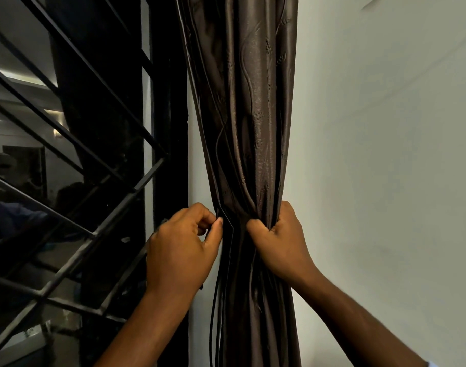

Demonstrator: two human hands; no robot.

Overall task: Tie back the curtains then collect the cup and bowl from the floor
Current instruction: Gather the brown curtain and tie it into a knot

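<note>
Hanging against a pale wall, the brown curtain was bunched in the middle of the scene. The right hand gripped its gathered folds with curled fingers; the left hand pinched its left edge between thumb and forefinger. Black window bars and a dark frame stood just left.

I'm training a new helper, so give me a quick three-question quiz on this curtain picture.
1. True or false: the right hand grips the gathered curtain.
2. What does the left hand do? A) pinches the curtain's left edge B) rests on the window bars C) hangs idle
3. Fill in: right of the curtain is a plain ___.

Key: 1 true; 2 A; 3 wall.
</note>
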